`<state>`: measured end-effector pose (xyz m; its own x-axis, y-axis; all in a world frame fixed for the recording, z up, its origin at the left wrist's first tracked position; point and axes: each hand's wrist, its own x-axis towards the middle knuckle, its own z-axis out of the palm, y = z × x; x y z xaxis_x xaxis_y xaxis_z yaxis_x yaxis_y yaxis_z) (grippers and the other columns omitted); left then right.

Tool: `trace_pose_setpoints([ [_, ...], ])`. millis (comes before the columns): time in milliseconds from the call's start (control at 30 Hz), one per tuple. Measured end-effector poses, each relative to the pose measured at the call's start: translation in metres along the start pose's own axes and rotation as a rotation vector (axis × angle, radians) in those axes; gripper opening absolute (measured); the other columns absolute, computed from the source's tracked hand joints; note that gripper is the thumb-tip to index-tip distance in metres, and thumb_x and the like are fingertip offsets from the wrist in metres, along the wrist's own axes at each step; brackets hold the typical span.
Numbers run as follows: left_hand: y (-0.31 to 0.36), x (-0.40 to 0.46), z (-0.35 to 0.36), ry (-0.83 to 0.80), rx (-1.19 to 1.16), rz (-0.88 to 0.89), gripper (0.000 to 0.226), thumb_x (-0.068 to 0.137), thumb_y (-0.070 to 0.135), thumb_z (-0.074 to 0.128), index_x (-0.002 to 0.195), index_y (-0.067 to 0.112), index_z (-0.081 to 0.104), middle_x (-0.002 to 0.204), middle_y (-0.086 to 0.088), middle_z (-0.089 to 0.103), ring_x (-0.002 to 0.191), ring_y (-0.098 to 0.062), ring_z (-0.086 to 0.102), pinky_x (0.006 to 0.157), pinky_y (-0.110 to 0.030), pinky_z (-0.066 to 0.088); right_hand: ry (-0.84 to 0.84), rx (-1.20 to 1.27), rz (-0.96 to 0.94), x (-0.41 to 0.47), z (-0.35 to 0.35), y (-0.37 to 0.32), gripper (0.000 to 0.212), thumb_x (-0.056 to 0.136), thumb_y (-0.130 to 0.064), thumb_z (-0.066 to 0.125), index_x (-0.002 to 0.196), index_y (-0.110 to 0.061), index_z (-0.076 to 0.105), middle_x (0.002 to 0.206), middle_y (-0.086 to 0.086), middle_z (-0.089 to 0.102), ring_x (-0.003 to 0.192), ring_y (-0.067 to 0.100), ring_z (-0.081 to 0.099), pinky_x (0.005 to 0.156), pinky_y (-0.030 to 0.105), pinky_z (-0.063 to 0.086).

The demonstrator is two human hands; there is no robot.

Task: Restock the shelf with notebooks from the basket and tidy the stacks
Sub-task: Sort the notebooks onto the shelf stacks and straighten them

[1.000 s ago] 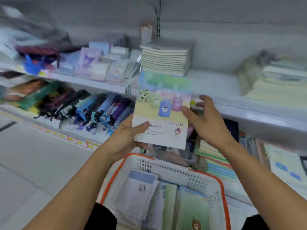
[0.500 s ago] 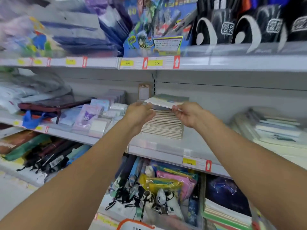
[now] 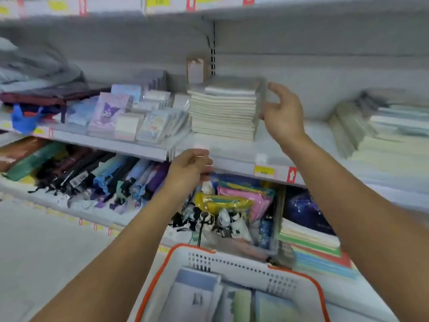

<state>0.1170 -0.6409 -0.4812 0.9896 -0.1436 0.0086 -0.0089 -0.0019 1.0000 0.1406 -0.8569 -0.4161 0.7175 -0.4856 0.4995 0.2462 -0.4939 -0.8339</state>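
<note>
Notebook stack [image 3: 222,112] on shelf [image 3: 232,152] | right hand [image 3: 282,115] relaxed beside it | left hand [image 3: 190,169] curled, seemingly empty

White shelf [image 3: 234,151] mid-frame, notebook stack [image 3: 224,112] centre, card packs [image 3: 130,115] left, paper stacks [image 3: 385,133] far right
</note>
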Motion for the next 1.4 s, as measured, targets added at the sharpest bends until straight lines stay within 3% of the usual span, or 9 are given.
trace_pose_setpoints([
  [100, -0.097, -0.046, 0.021, -0.075, 0.177, -0.162, 0.014, 0.097, 0.013, 0.057, 0.088, 0.017, 0.066, 0.085, -0.007, 0.069, 0.073, -0.018, 0.066, 0.063, -0.028, 0.054, -0.077, -0.042, -0.118, -0.15, -0.01, 0.08, 0.018, 0.092, -0.009, 0.055, 0.104, -0.01, 0.067, 0.092, 0.0, 0.07, 0.078, 0.018, 0.068, 0.069, 0.027, 0.053],
  [233, -0.223, -0.127, 0.041, -0.198, 0.245, -0.581, 0.018, 0.094, 0.009, 0.06, 0.077, 0.011, 0.063, 0.07, -0.011, 0.062, 0.064, -0.025, 0.056, 0.053, -0.025, 0.044, -1.111, -0.58, 0.269, -0.341, -0.034, 0.217, 0.045, 0.093, -0.012, 0.06, 0.138, -0.015, 0.054, 0.139, 0.012, 0.054, 0.121, 0.032, 0.057, 0.096, 0.036, 0.046],
  [367, -0.295, -0.181, 0.029, -0.291, 0.405, -0.813, 0.018, 0.095, 0.021, 0.062, 0.105, 0.006, 0.064, 0.093, -0.015, 0.07, 0.074, -0.024, 0.063, 0.062, -0.031, 0.051, -1.449, -0.829, 0.051, -0.425, -0.063, 0.259, 0.064, 0.1, -0.01, 0.036, 0.155, -0.035, 0.018, 0.158, 0.008, 0.032, 0.118, 0.04, 0.052, 0.086, 0.045, 0.046],
  [600, -0.308, -0.198, 0.045, -0.332, 0.419, -0.748, 0.02, 0.093, 0.02, 0.064, 0.108, 0.007, 0.064, 0.098, -0.012, 0.07, 0.077, -0.018, 0.065, 0.074, -0.034, 0.054, -1.459, -0.932, -0.129, -0.424, -0.071, 0.263, 0.056, 0.099, -0.005, 0.047, 0.15, -0.025, 0.037, 0.159, -0.005, 0.032, 0.12, 0.035, 0.054, 0.085, 0.039, 0.051],
  [733, -0.302, -0.2, 0.046, -0.453, 0.525, -0.719, 0.037, 0.085, 0.031, 0.073, 0.115, 0.015, 0.06, 0.108, -0.005, 0.067, 0.094, -0.017, 0.066, 0.075, -0.032, 0.056, -1.327, -0.873, -0.115, -0.41, -0.065, 0.251, 0.026, 0.098, -0.01, 0.044, 0.12, -0.01, 0.059, 0.104, 0.007, 0.054, 0.1, 0.032, 0.06, 0.076, 0.037, 0.047],
  [867, -0.298, -0.201, 0.053, -0.648, 0.601, -0.675, 0.028, 0.086, 0.021, 0.069, 0.112, 0.014, 0.063, 0.109, -0.002, 0.068, 0.098, -0.021, 0.065, 0.073, -0.027, 0.051, -1.143, -0.48, -0.121, -0.396, -0.049, 0.234, 0.019, 0.082, 0.001, 0.064, 0.098, -0.007, 0.07, 0.095, 0.006, 0.056, 0.087, 0.021, 0.058, 0.076, 0.034, 0.05],
  [1033, -0.298, -0.189, 0.03, -0.256, 0.75, -0.541, 0.021, 0.093, 0.01, 0.054, 0.108, 0.006, 0.068, 0.102, -0.011, 0.067, 0.098, -0.03, 0.064, 0.075, -0.029, 0.047, -0.715, -0.49, 0.131, -0.383, -0.052, 0.241, 0.047, 0.084, -0.001, 0.067, 0.128, -0.013, 0.056, 0.132, 0.005, 0.049, 0.104, 0.024, 0.061, 0.082, 0.033, 0.052],
  [1200, -0.293, -0.174, 0.007, 0.014, 0.408, -0.616, 0.031, 0.074, 0.024, 0.058, 0.102, 0.018, 0.069, 0.111, -0.01, 0.071, 0.096, -0.031, 0.068, 0.085, -0.049, 0.057, -1.492, -0.908, -0.046, -0.411, -0.07, 0.266, 0.074, 0.092, 0.002, 0.053, 0.155, -0.028, 0.026, 0.165, -0.006, 0.011, 0.13, 0.035, 0.044, 0.09, 0.038, 0.047],
  [1400, -0.291, -0.182, 0.012, -0.058, 0.546, -0.487, 0.03, 0.095, 0.007, 0.045, 0.118, 0.012, 0.063, 0.104, -0.007, 0.066, 0.075, -0.016, 0.062, 0.051, -0.019, 0.054, -1.448, -0.988, -0.138, -0.411, -0.065, 0.265, 0.064, 0.089, 0.009, 0.048, 0.146, -0.02, 0.045, 0.157, -0.002, 0.034, 0.12, 0.033, 0.052, 0.088, 0.039, 0.051],
])
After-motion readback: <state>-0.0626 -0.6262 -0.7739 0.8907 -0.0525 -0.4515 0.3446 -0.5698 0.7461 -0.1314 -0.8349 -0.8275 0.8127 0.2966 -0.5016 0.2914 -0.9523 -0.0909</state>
